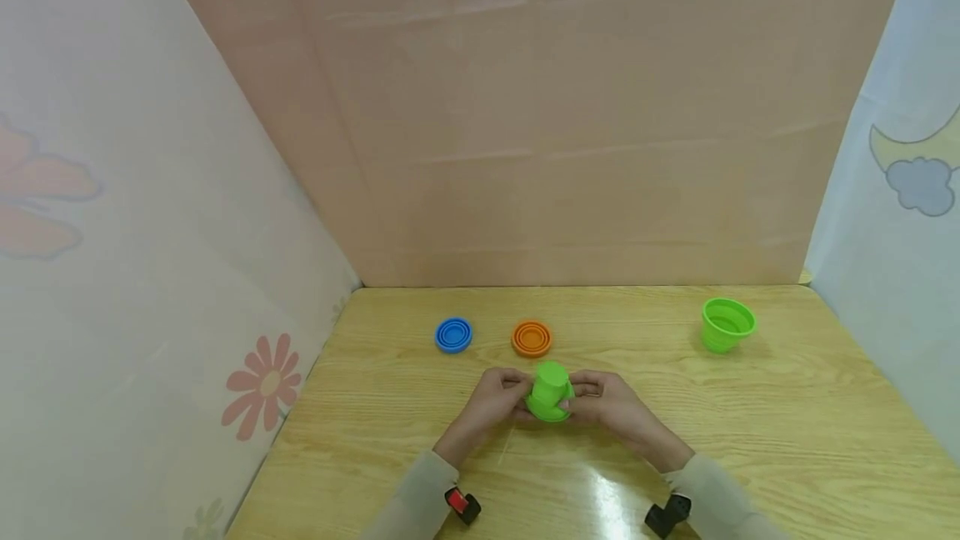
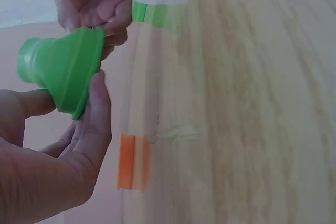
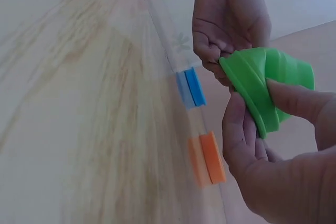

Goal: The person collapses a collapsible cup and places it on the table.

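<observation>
Between both hands is a green collapsible silicone cup [image 1: 551, 386], partly folded, its narrow base up and its wide rim down. My left hand [image 1: 495, 398] pinches the rim from the left, thumb on the outer wall and fingers under the rim. From the right, my right hand [image 1: 606, 405] grips the same cup; in the right wrist view its thumb presses into the dented wall of the cup [image 3: 262, 85]. The left wrist view shows the cup [image 2: 65, 69] on its side, its wall flaring unevenly.
Beyond the hands, a flattened blue cup [image 1: 453, 335] and a flattened orange cup [image 1: 532, 339] lie on the wooden table [image 1: 360, 407]. A second green cup [image 1: 726, 325] stands expanded at the back right. A brown backdrop [image 1: 555, 123] rises behind the table.
</observation>
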`<state>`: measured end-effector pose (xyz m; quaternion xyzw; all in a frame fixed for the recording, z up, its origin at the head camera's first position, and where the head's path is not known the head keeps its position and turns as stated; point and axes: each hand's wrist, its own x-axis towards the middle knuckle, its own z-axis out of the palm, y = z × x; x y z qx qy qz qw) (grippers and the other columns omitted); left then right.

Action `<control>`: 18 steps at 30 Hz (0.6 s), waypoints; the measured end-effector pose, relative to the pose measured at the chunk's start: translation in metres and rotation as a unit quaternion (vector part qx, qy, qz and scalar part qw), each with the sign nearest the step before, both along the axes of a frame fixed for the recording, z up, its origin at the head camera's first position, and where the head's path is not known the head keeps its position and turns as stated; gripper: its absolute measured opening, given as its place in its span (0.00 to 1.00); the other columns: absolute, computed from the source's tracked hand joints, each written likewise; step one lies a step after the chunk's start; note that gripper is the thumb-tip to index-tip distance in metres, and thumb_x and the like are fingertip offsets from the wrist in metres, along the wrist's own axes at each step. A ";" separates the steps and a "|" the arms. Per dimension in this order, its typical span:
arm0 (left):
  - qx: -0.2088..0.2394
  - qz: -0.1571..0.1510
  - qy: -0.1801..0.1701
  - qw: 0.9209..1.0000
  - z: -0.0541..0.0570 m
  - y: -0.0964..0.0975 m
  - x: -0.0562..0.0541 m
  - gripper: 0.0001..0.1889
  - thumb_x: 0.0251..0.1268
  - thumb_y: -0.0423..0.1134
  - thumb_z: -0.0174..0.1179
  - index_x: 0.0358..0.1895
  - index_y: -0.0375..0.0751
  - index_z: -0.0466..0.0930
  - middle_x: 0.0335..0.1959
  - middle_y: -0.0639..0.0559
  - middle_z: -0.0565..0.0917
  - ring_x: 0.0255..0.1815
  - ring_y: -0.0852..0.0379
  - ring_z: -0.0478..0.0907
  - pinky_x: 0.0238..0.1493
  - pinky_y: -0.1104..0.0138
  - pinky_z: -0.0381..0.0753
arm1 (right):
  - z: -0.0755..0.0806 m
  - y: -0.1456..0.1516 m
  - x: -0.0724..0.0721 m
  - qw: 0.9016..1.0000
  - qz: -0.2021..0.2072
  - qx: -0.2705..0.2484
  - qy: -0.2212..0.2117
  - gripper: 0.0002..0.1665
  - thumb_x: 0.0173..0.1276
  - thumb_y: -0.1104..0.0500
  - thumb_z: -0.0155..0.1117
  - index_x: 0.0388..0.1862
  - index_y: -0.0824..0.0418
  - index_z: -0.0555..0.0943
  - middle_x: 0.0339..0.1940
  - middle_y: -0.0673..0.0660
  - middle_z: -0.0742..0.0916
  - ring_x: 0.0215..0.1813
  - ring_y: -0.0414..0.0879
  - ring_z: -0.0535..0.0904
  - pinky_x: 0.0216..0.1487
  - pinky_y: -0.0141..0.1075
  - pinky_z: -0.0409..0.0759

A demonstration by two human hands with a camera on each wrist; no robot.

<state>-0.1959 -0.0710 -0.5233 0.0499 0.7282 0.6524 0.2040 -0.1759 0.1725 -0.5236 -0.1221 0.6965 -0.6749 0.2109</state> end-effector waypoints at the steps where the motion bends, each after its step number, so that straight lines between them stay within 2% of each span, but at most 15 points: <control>1: 0.003 -0.005 -0.004 1.000 0.001 0.000 0.000 0.16 0.79 0.41 0.60 0.57 0.31 0.85 0.47 0.40 0.91 0.39 0.52 0.91 0.45 0.55 0.94 | 0.000 -0.001 0.000 1.000 -0.007 0.004 0.001 0.37 0.71 0.60 0.72 0.71 0.78 0.70 0.56 0.64 0.88 0.54 0.47 0.87 0.59 0.45 0.90; 7: 0.038 -0.062 -0.025 0.997 0.006 -0.005 0.002 0.21 0.75 0.38 0.64 0.65 0.33 0.80 0.56 0.41 0.88 0.50 0.49 0.90 0.57 0.52 0.91 | 0.001 0.000 0.000 0.999 -0.037 0.009 -0.006 0.34 0.72 0.63 0.68 0.70 0.81 0.70 0.53 0.62 0.88 0.50 0.45 0.87 0.54 0.43 0.91; 9: 0.050 -0.069 -0.026 0.996 0.005 -0.007 0.002 0.22 0.73 0.37 0.66 0.66 0.33 0.80 0.57 0.40 0.87 0.51 0.48 0.90 0.58 0.51 0.90 | 0.002 0.001 0.000 0.999 -0.036 0.009 -0.006 0.34 0.73 0.63 0.68 0.70 0.81 0.69 0.52 0.62 0.88 0.49 0.45 0.87 0.53 0.43 0.92; 13: 0.066 -0.056 -0.025 0.996 0.002 -0.005 0.003 0.23 0.71 0.34 0.68 0.65 0.30 0.79 0.56 0.37 0.86 0.51 0.47 0.90 0.56 0.51 0.90 | 0.003 0.001 0.000 0.999 -0.035 0.010 -0.010 0.36 0.74 0.62 0.66 0.72 0.82 0.67 0.55 0.64 0.88 0.51 0.47 0.88 0.55 0.45 0.91; 18: 0.053 -0.006 -0.024 0.998 -0.001 -0.001 0.003 0.23 0.68 0.30 0.65 0.64 0.27 0.79 0.52 0.36 0.89 0.47 0.48 0.91 0.51 0.55 0.93 | 0.006 -0.002 0.000 0.999 -0.032 0.028 -0.013 0.40 0.73 0.59 0.70 0.74 0.79 0.66 0.60 0.67 0.87 0.55 0.48 0.87 0.57 0.44 0.90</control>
